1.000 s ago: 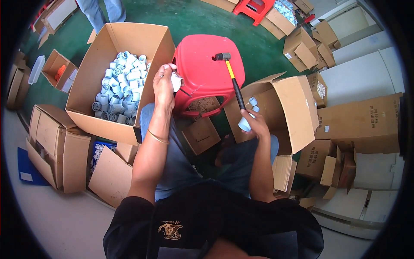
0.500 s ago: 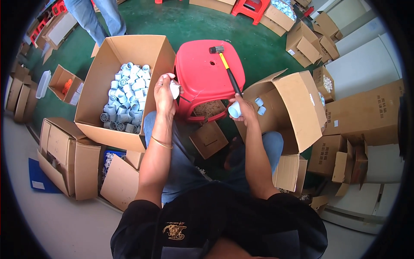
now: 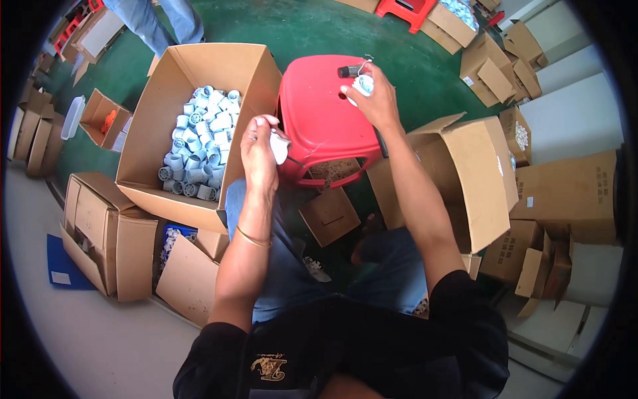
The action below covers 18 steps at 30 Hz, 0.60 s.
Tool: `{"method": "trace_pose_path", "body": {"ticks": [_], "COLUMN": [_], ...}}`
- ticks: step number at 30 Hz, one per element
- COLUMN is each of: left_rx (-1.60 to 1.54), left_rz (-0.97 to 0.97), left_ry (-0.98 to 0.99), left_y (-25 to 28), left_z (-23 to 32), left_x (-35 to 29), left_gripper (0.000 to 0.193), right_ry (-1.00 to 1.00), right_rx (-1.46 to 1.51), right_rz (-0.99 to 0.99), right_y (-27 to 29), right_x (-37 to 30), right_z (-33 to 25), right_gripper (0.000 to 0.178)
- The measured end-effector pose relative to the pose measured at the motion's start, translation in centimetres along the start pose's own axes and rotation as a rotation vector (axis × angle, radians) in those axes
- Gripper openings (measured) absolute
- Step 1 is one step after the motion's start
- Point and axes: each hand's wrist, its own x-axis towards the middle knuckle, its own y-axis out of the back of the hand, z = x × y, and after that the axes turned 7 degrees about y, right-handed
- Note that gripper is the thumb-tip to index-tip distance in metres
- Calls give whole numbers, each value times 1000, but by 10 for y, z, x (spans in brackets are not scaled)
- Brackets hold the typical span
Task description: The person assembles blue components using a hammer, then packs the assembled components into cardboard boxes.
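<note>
My left hand [image 3: 260,154] is closed on a small white plastic piece [image 3: 279,147], left of the red plastic stool [image 3: 312,106]. A thin dark bar beside that piece is too small to make out. Over the stool's far right part, my right hand [image 3: 377,98] grips a light blue plastic cup-shaped fitting [image 3: 362,85], its open end showing. On the stool lies a mallet [image 3: 348,71] with a black head; my right hand and forearm hide most of its handle. Many similar pale blue fittings [image 3: 199,143] fill the big carton to my left.
The big open carton [image 3: 136,156] stands left of the stool; another open carton [image 3: 482,179] leans at the right. A small carton piece [image 3: 330,216] lies below the stool. Another person's jeans-clad legs [image 3: 156,23] are at the far left. More cartons line both sides.
My right hand, with the light blue fitting, has moved up and forward from the right carton's mouth to above the stool. My left hand still holds the white piece. The view has shifted slightly.
</note>
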Motion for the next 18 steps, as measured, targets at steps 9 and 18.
{"method": "trace_pose_path", "body": {"ticks": [9,18], "left_rx": [-33,89], "left_rz": [10,64], "left_ry": [-3,-101], "left_y": [17,-1], "left_z": [19,21], "left_x": [-7,16], "left_gripper": [21,23], "right_ry": [-39,-281], "right_rx": [-112,-88], "right_rz": [-278,-278], "right_y": [-44,34], "right_x": [5,-68], "right_z": [8,26], "right_gripper": [80,87]}}
